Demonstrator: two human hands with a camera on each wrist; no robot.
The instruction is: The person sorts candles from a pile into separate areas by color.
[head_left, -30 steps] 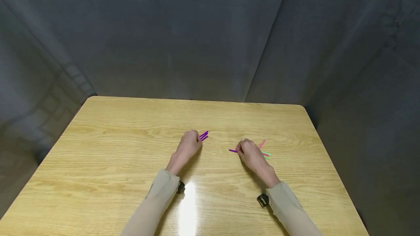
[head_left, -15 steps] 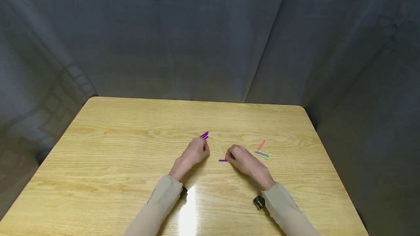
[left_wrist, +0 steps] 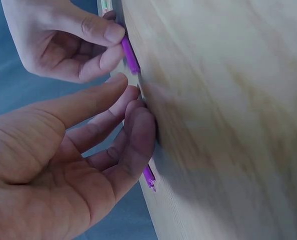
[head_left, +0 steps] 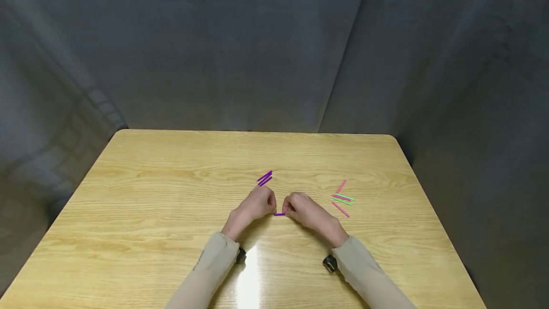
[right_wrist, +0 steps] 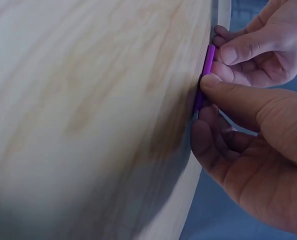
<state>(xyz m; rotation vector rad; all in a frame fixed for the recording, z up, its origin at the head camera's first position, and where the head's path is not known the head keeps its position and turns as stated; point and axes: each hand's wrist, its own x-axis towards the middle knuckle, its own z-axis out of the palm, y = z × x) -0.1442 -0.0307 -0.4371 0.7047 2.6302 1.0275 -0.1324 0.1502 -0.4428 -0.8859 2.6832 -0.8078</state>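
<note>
Above the middle of the table, my right hand pinches a thin purple stick between thumb and fingers, its free end pointing left. My left hand is close by at that free end. In the left wrist view its thumb and bent fingers are parted, with nothing between them, just short of the purple stick. From the right wrist, the same stick lies along the tabletop under the right thumb. Several more purple sticks lie slanted just beyond my left hand.
Pink sticks and green sticks lie loosely together on the wooden table to the right of my right hand. Dark grey curtains hang behind the table and along both sides.
My right hand has carried the purple stick left and toward me from near the pink and green sticks. My left hand has moved away from the purple sticks, nearer me and slightly right.
</note>
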